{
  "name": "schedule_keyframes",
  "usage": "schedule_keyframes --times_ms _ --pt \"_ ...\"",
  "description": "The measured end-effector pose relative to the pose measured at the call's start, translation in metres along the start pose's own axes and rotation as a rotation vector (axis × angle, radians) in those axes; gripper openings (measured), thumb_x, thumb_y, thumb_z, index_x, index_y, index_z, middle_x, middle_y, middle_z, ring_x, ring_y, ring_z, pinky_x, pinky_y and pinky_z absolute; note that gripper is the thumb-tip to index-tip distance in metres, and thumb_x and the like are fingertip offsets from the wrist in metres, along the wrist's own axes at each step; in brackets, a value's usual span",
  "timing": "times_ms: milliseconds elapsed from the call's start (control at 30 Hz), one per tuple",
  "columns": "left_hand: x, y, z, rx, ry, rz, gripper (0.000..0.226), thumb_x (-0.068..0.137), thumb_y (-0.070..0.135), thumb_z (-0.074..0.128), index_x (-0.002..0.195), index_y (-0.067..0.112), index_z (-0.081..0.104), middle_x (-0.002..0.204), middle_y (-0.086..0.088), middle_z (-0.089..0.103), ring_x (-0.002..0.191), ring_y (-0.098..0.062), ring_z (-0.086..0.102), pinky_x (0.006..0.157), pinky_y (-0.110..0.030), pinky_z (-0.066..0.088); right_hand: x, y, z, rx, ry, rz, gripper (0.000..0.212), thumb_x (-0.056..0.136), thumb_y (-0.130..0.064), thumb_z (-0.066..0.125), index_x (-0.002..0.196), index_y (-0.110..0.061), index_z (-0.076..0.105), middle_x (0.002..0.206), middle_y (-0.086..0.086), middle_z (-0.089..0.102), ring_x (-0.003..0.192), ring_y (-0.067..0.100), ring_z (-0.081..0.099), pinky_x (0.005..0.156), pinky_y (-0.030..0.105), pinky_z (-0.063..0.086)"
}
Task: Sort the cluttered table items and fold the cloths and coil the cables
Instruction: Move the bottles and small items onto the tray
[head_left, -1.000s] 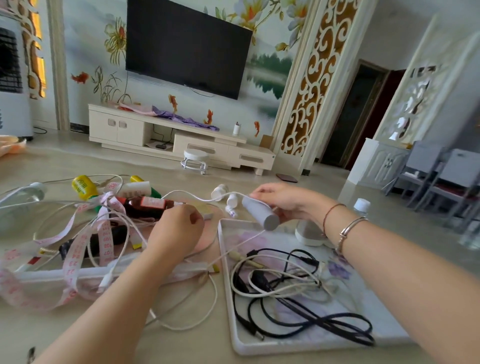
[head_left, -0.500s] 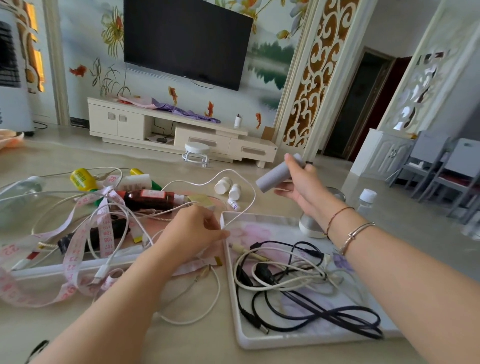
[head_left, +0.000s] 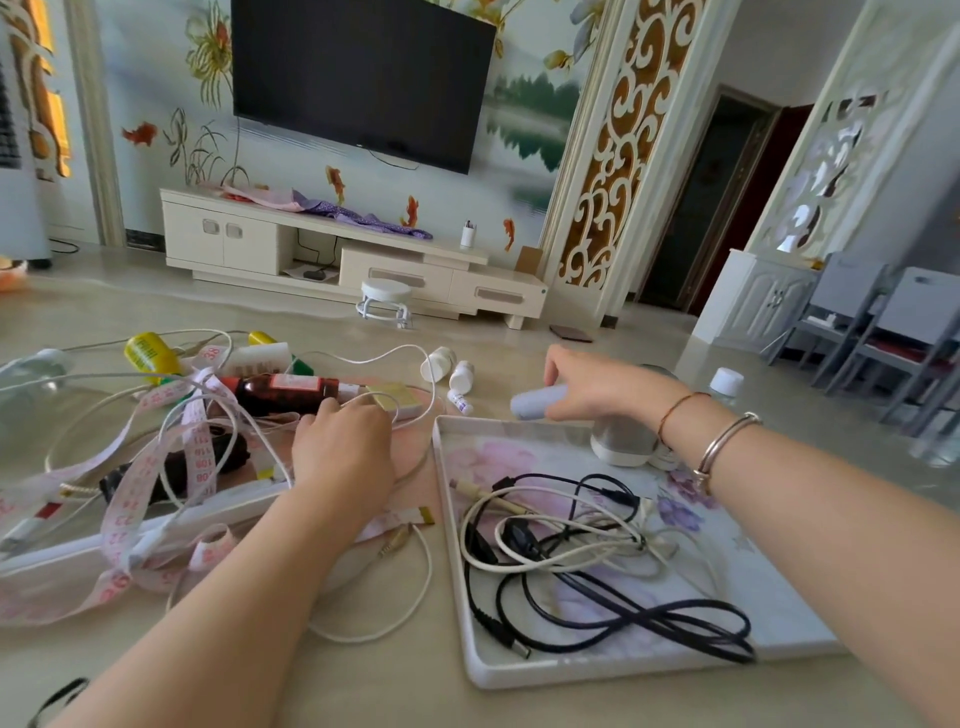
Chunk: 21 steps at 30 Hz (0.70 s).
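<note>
Right hand (head_left: 597, 384) gripping a grey cylinder (head_left: 537, 401) over the floral tray's (head_left: 779, 618) far edge, left hand (head_left: 343, 452) curled on a white cable (head_left: 410, 415) mid-worktop, cables (head_left: 597, 561) heaped in tray

Red numbers run along the pink measuring tape (head_left: 195, 457); "98" near its upper loop and "109" lower down can be made out. Print on the yellow bottle (head_left: 150, 354) and the brown bottle's label (head_left: 296, 383) is too blurred to read.

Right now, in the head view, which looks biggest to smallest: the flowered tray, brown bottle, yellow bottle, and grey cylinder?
1. flowered tray
2. brown bottle
3. yellow bottle and grey cylinder: look alike; hand hides part of the cylinder.
</note>
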<state>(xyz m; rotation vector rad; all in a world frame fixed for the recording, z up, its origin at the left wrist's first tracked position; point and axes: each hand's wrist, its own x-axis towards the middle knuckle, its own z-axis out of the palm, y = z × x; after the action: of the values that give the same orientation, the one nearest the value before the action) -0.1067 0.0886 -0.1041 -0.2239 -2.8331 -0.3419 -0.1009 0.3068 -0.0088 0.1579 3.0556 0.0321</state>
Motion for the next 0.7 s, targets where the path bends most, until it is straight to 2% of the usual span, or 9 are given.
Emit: schedule_keyframes --times_ms 67,133,200,267,400,533,700 --pt "0.000 0.002 -0.004 0.085 0.006 0.011 0.028 0.082 0.005 0.050 0.101 0.023 0.059 0.115 0.001 0.059 0.113 -0.024 0.043 0.088 -0.033 0.034 0.000 0.003 -0.007 -0.032 0.061 -0.044 0.025 0.083 -0.025 0.066 0.103 -0.016 0.053 0.102 0.004 0.054 0.082 0.018 0.050 0.064 0.029 0.040" --pt "-0.001 0.001 -0.007 0.137 0.001 0.022 0.029 0.082 0.007 0.050 0.105 0.023 0.058 0.117 0.001 0.057 0.116 -0.024 0.041 0.087 -0.032 0.033 0.000 0.006 -0.015 -0.020 0.107 -0.056 0.017 0.083 -0.019 0.067 0.097 -0.022 0.058 0.102 0.001 0.053 0.087 0.017 0.052 0.063 0.026 0.041" --pt "-0.002 0.001 -0.008 0.128 -0.006 0.026 0.029 0.084 0.008 0.051 0.108 0.023 0.058 0.118 0.001 0.057 0.116 -0.024 0.042 0.086 -0.032 0.033 0.001 0.008 -0.023 -0.018 0.125 -0.069 0.020 0.083 -0.016 0.067 0.099 -0.025 0.061 0.105 0.001 0.053 0.091 0.018 0.054 0.063 0.024 0.042" --pt "-0.002 0.001 -0.007 0.082 -0.009 0.021 0.028 0.084 0.009 0.050 0.107 0.021 0.060 0.116 0.000 0.058 0.113 -0.024 0.043 0.084 -0.032 0.033 -0.001 0.008 -0.026 -0.032 0.113 -0.069 0.028 0.082 -0.018 0.071 0.107 -0.020 0.060 0.106 0.002 0.053 0.093 0.019 0.054 0.063 0.024 0.042" --pt "-0.002 0.004 -0.004 -0.123 -0.009 0.024 0.029 0.084 0.010 0.047 0.104 0.019 0.064 0.113 -0.002 0.060 0.107 -0.026 0.048 0.085 -0.034 0.038 0.001 0.012 -0.011 -0.124 0.105 -0.032 0.036 0.080 -0.021 0.073 0.110 -0.014 0.055 0.110 0.005 0.057 0.095 0.020 0.054 0.075 0.031 0.046" --pt "-0.002 0.006 0.002 -0.321 0.069 0.046 0.021 0.089 0.020 0.044 0.091 0.019 0.065 0.100 -0.004 0.065 0.095 -0.029 0.056 0.081 -0.036 0.048 0.006 0.021 0.001 -0.223 0.156 -0.004 0.022 0.086 -0.024 0.064 0.106 -0.022 0.055 0.109 0.004 0.058 0.106 0.022 0.045 0.080 0.032 0.033" --pt "0.002 0.008 0.007 -0.339 0.026 0.040 0.017 0.087 0.027 0.047 0.090 0.024 0.064 0.101 -0.001 0.064 0.098 -0.028 0.056 0.082 -0.035 0.048 0.011 0.028 0.003 -0.243 0.083 0.030 0.025 0.092 -0.017 0.052 0.115 -0.027 0.055 0.116 0.006 0.055 0.113 0.023 0.035 0.081 0.032 0.027"
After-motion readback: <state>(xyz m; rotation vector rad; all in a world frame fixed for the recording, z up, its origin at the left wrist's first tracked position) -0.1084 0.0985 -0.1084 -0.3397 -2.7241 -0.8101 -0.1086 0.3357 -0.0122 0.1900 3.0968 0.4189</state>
